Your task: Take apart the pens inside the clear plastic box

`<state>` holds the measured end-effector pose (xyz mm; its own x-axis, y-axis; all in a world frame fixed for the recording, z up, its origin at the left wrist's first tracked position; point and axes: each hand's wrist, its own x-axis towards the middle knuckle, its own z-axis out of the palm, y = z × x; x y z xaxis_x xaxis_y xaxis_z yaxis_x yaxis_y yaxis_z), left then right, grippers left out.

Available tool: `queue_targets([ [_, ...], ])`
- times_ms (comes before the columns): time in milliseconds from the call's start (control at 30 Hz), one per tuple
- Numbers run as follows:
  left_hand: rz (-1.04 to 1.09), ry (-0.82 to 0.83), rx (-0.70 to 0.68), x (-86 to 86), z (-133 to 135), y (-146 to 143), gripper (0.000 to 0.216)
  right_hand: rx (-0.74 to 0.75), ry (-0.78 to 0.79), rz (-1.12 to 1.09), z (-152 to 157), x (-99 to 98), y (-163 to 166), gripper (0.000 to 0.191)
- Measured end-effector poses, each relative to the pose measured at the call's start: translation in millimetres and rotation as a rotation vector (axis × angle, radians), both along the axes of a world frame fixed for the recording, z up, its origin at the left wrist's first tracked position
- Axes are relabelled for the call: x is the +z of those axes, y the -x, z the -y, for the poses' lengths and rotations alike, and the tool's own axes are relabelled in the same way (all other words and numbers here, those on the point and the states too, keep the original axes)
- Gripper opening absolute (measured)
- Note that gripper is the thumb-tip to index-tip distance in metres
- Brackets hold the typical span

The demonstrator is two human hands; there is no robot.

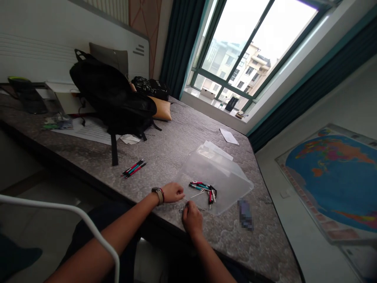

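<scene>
My left hand (pixel 173 192) and my right hand (pixel 192 217) meet at the near edge of a grey mattress (pixel 182 137), fingers pinched round a small thin part I cannot make out. Just beyond them a clear plastic folder (pixel 215 179) lies flat with a heap of pen parts (pixel 204 188) on it, red, teal, black and white. A watch sits on my left wrist. Three assembled pens (pixel 134 168) lie side by side to the left of my hands.
A black backpack (pixel 113 100) sits at the far left of the mattress over white papers (pixel 88 131), with a tan cushion (pixel 161 108) behind. A small blurred object (pixel 245 214) lies right of the folder. A world map (pixel 332 177) covers the floor on the right.
</scene>
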<state>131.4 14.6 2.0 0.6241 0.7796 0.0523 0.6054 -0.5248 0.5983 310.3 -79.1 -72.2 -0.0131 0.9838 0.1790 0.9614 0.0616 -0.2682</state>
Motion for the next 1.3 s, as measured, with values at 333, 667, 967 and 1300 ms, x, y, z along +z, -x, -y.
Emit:
queue_targets([
  [333,0.230,-0.103,0.797,3.4,-50.0,115.1,0.036,-0.020,-0.002,0.023,1.0,2.8,2.4,0.013],
  [667,-0.110,-0.255,0.992,-55.6,-83.4,117.6,0.032,-0.022,0.001,0.025,-1.7,-2.5,-0.9,0.012],
  [967,-0.260,-0.050,0.864,-73.0,-91.4,130.5,0.043,-0.046,0.016,-0.015,1.1,1.5,-1.0,0.011],
  [1300,-0.086,-0.075,0.785,-41.4,-77.3,110.8,0.028,-0.050,0.020,-0.023,0.7,3.4,-1.2,0.011],
])
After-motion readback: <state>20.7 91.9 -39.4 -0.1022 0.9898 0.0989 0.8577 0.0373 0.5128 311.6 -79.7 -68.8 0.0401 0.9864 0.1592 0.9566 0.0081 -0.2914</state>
